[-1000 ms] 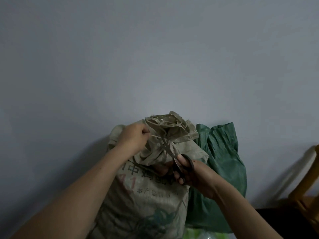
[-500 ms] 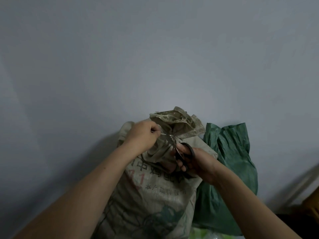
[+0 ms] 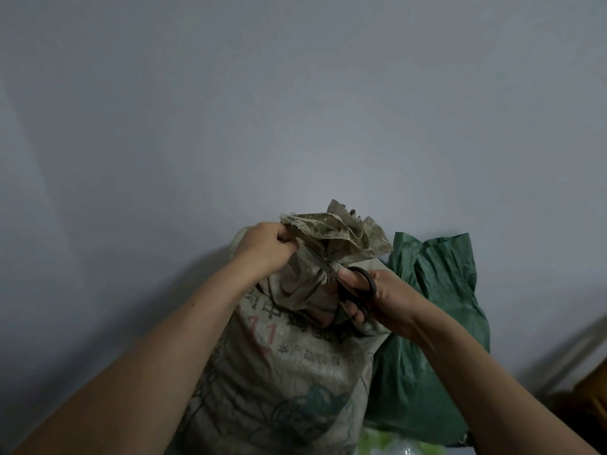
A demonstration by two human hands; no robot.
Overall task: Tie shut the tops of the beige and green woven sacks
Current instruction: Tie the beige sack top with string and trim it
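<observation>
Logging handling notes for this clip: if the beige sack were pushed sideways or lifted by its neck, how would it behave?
Probably heavy: the beige sack bulges and looks filled nearly to its gathered neck. It would likely dent rather than slide, as the woven cloth wrinkles softly. Tipping right seems unlikely, since the green sack stands close beside it.

**Print on the Beige Sack**

On the front of the beige sack (image 3: 295, 382) a row of large dark Chinese characters (image 3: 285, 315) was printed. Only "中" could be read with any certainty, the others being creased and partly covered. Beneath the row, faded red digits (image 3: 262, 334) were seen, seemingly "11". Lower still, a smaller line (image 3: 313, 354) appeared to begin "本产品", the rest being too blurred to be read
</observation>
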